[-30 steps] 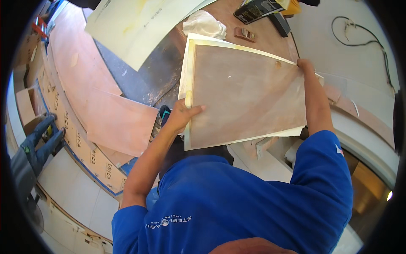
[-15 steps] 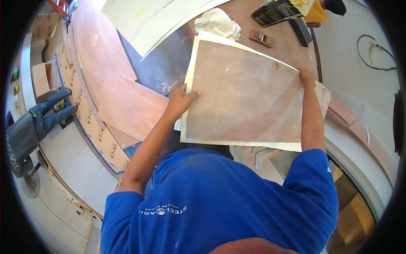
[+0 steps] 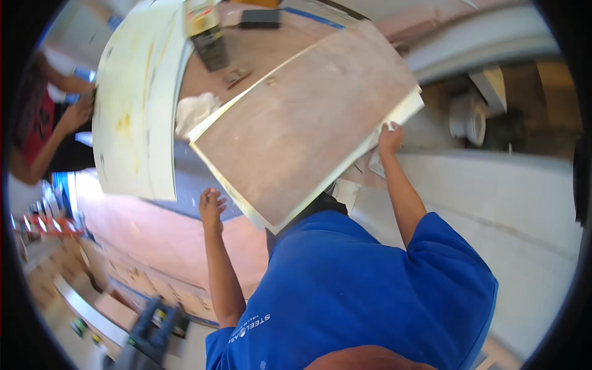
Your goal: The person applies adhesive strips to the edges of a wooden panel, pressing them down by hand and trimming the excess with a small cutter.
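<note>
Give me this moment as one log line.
brown sheet: atop pale sheet | left hand: empty, apart from both | right hand: at pale sheet's edge

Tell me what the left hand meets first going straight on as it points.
Probably the left edge of the brown-topped sheet stack, near its corner; depth is unclear, so the left hand might pass above or below it.

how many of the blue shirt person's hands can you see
2: the left hand, apart from the brown-faced sheets, off their lower left edge; the right hand, gripping their lower right edge
</note>
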Demonstrator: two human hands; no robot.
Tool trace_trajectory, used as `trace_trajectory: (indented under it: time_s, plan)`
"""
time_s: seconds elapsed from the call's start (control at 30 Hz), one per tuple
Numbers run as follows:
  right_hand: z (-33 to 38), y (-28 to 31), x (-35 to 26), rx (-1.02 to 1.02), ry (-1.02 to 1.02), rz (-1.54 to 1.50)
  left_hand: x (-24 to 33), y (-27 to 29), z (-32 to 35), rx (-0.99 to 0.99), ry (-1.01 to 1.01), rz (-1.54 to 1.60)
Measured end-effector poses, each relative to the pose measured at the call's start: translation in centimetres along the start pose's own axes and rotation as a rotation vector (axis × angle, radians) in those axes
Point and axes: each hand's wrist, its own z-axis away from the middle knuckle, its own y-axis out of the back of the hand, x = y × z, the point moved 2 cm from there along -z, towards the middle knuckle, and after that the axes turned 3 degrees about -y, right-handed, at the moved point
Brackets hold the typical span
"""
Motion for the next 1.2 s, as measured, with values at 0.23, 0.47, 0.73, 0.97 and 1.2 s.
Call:
trace_trajectory:
  time_s: [0.23,0.47,0.73,0.97,1.2]
  plan:
    - [18.3,-2.1,-0.3,-0.556,-0.627,-0.693,-3.5,-3.2,-2.5,0.031,-0.105,0.129]
    - [24.0,-1.0,-3.5,-0.527,-0.84,-0.971,-4.0,-5.3,-3.3,-0.032,-0.242,0.009]
    - [24.8,-0.9,-3.7,-0.673,-0.856,-0.985,-3.3,-7.1,0.1,0.007,-0.15,-0.066]
    - [20.9,-0.1,1.8,-0.569,-0.861,-0.942,-7.7,-9.9,4.4,0.168,-0.055,-0.089]
    - [18.7,1.3,2.2,-0.475,-0.901,-0.863,-10.4,-10.7,8.2,0.118,-0.12,-0.066]
